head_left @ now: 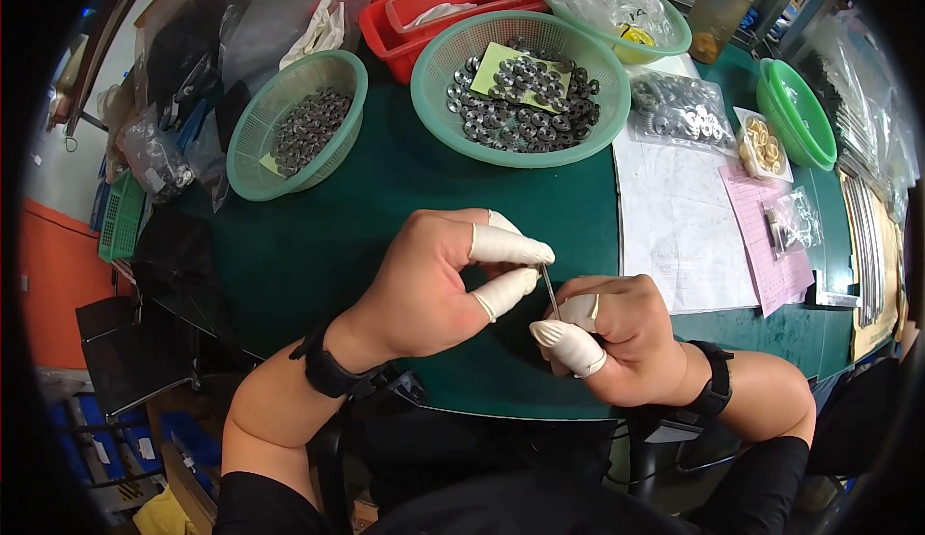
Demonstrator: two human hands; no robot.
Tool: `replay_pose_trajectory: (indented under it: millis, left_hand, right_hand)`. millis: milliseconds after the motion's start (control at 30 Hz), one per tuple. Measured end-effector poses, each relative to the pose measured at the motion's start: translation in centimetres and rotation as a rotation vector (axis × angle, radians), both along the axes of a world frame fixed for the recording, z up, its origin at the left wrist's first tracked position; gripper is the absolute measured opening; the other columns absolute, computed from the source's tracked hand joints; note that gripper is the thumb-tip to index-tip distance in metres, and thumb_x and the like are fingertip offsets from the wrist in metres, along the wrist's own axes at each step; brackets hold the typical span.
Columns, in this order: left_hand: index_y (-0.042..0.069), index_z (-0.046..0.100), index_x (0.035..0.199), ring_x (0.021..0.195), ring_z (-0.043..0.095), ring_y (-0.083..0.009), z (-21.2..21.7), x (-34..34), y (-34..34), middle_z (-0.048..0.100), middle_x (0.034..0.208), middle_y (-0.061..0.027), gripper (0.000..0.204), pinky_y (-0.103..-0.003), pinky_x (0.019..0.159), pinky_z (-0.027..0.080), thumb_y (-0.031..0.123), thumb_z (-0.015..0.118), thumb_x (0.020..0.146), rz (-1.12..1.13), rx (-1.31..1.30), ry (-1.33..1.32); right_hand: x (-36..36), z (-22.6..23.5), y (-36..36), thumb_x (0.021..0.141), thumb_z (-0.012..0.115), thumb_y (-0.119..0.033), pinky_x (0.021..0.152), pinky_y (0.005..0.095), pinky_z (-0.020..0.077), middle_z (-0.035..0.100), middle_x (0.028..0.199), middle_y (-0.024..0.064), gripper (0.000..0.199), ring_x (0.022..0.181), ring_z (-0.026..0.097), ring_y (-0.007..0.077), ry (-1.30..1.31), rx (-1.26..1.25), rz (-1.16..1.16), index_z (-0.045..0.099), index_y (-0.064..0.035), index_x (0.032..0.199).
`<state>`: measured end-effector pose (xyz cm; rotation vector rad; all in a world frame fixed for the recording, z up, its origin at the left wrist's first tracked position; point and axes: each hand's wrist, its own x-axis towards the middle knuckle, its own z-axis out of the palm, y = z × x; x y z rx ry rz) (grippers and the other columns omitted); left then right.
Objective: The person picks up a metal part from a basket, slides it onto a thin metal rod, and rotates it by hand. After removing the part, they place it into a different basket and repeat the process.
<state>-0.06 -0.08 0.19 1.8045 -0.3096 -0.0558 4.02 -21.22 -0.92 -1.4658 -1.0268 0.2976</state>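
My left hand (pixel 434 280), wearing off-white finger cots, is closed in a pinch over the green table. What lies between its fingertips is too small and covered to make out. A thin metal rod (pixel 550 291) runs from those fingertips down to my right hand (pixel 617 337). My right thumb and bent forefinger, also in finger cots, are closed on the rod's lower end. Beyond my hands stands a large pale green basket (pixel 424 101) of small round metal parts (pixel 501 130), with a yellow paper (pixel 491 63) among them.
A smaller green basket (pixel 246 130) at the left holds similar parts. Red trays (pixel 385 39) and another basket with plastic bags (pixel 617 14) stand behind. To the right are white paper (pixel 665 227), a pink sheet (pixel 761 217), bagged parts (pixel 679 111), a box of gold-coloured rings (pixel 761 147) and green bowls (pixel 795 116).
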Motion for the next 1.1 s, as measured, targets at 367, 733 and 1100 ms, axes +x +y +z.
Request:
replay_pose_trajectory:
  millis: [367,733,1100]
  left_hand:
    - [-0.003,0.069,0.11,0.084,0.064,-0.0143,-0.6,0.1,-0.1,0.065,0.094,-0.0075,0.027,-0.027,0.076,0.053,-0.013,0.065,0.086,0.013,-0.287,0.092]
    - [-0.005,0.069,0.108,0.092,0.068,-0.0148,0.1,-0.6,-0.4,0.07,0.099,-0.0101,0.023,-0.027,0.083,0.055,-0.012,0.065,0.086,0.087,-0.132,0.097]
    - [-0.005,0.068,0.106,0.091,0.067,-0.0124,0.0,-0.3,-0.2,0.069,0.099,-0.0084,0.02,-0.026,0.082,0.054,-0.01,0.065,0.086,0.147,-0.147,0.158]
  right_hand:
    - [0.3,0.2,-0.4,0.095,0.058,-0.007,0.054,0.0288,0.0479,0.063,0.063,0.0054,0.029,0.06,0.061,0.0181,0.126,-0.068,0.087,0.059,-0.0031,0.066]
    - [0.5,0.1,-0.4,0.095,0.058,-0.006,0.055,0.03,0.048,0.063,0.063,0.0051,0.027,0.063,0.062,0.0192,0.052,-0.064,0.157,0.061,-0.0032,0.068]
    - [-0.1,0.1,0.2,0.089,0.068,-0.003,0.05,0.0348,0.0441,0.059,0.056,0.007,0.026,0.053,0.057,0.0246,-0.016,0.035,0.052,0.06,-0.0025,0.065]
